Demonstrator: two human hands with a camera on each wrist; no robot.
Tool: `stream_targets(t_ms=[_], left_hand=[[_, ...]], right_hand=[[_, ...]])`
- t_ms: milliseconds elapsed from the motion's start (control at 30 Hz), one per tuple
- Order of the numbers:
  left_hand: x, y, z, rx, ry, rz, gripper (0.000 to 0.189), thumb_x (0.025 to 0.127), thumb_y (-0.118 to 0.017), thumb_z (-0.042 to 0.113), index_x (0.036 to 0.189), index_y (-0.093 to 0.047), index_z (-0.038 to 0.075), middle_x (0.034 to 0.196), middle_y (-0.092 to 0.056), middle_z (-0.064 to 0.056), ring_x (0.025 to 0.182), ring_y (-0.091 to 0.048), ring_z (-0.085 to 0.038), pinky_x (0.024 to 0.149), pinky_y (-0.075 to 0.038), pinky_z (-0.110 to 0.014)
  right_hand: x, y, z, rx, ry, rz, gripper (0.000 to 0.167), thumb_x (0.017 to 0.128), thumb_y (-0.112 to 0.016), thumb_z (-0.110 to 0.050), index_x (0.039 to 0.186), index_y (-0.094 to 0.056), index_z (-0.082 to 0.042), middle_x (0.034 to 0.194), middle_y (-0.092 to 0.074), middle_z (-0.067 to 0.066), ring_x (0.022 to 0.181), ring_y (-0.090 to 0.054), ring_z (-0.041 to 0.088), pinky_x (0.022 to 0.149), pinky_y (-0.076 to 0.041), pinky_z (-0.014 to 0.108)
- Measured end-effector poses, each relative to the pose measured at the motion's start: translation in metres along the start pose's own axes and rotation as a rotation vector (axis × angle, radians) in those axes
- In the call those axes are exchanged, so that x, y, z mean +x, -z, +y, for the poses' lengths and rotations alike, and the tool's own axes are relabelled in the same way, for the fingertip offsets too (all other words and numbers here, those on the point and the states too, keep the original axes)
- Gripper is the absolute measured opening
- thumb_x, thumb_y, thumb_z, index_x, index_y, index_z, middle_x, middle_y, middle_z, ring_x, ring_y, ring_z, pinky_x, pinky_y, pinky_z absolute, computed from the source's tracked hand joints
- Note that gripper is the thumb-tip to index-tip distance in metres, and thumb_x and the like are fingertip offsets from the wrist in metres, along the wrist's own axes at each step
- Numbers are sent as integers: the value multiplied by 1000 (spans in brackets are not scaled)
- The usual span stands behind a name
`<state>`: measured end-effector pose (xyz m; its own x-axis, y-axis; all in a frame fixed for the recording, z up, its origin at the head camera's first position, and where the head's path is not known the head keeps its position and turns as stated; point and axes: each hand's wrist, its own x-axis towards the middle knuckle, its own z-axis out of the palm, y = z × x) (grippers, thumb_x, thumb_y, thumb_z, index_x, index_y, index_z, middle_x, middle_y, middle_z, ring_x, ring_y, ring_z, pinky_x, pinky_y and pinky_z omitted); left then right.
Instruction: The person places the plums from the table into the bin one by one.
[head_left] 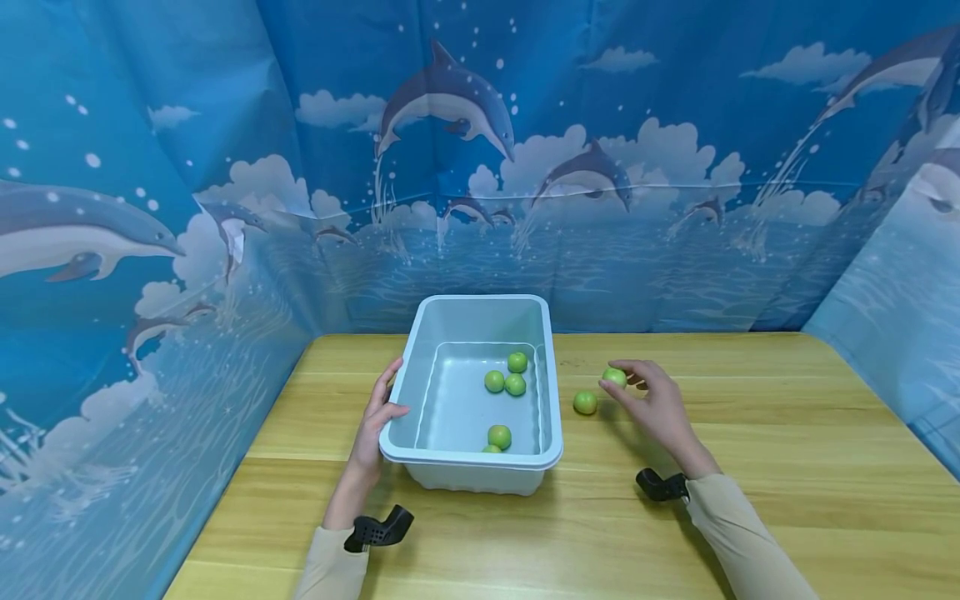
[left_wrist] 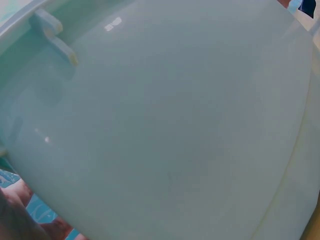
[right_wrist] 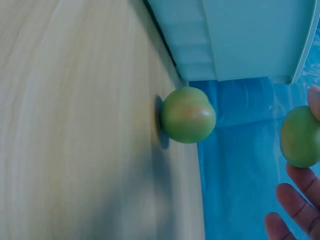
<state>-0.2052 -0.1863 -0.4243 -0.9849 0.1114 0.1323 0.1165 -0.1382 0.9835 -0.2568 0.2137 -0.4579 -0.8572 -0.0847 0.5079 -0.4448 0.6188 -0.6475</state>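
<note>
A pale blue-grey plastic bin (head_left: 468,457) sits on the table with several small round green fruits inside, such as one fruit (head_left: 517,362) toward the back. My left hand (head_left: 369,433) holds the bin's left rim, thumb over the edge and fingers along the outer side. To the right of the bin, my right hand (head_left: 660,408) pinches a green fruit (right_wrist: 301,136) between thumb and fingers, raised off the table. Another green fruit (right_wrist: 188,115) lies on the wood between that hand and the bin. The bin's wall (left_wrist: 165,120) fills most of the left wrist view.
The wooden table (head_left: 787,467) extends to both sides of the bin. Behind it and along the sides hangs a blue sheet (head_left: 660,275) printed with dolphins. Black wrist mounts (head_left: 662,484) sit on both forearms.
</note>
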Motion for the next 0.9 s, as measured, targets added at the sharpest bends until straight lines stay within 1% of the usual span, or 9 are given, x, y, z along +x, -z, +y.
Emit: stream_targets(t_ms=[233,500,600,733,800,900], left_hand=[[0,0,1,-5,7,4,67,88,-43,8,150,-24,23,151,-17,-6,133,-18,-30,101,-18,-51],[0,-1,1,-12,11,4,67,88,-43,8,150,-24,23,151,-17,-6,133,-18,-30,101,-18,-50],[0,-1,1,-13,12,7,67,88,-43,8,150,-24,23,152,-17,-5,134,-18,-30,102,-18,-50],[0,-1,1,-10,13,8,67,88,-43,8,150,-25,24,152,-17,-5,134,-18,-29,102,-18,-51],[0,0,1,-9,12,6,67,88,-43,8,150,-25,24,152,-17,-5,134,-18,-30,101,-18,-51],[0,0,0,-11,11,3,67,88,-43,7,150,-25,24,152,-16,-5,134,-18,-30,101,-18,-51]], right_hand=[[4,3,-10,4,57,62,35,83,-74,-17,113,-66,-2,103,-62,11,85,-54,23,76,-41,44],[6,6,-21,21,94,106,34,81,-75,-15,112,-67,-5,100,-62,5,85,-52,18,74,-39,27],[6,7,-27,28,109,115,33,81,-75,-14,112,-67,-5,100,-62,4,85,-52,20,75,-38,26],[8,9,-35,23,144,129,33,80,-76,-13,112,-68,-7,99,-63,3,85,-53,20,75,-39,29],[9,10,-39,29,170,134,34,79,-76,-12,111,-68,-7,99,-63,3,85,-54,19,75,-40,30],[10,11,-46,43,214,141,34,77,-77,-9,110,-68,-5,98,-63,4,85,-53,15,75,-41,28]])
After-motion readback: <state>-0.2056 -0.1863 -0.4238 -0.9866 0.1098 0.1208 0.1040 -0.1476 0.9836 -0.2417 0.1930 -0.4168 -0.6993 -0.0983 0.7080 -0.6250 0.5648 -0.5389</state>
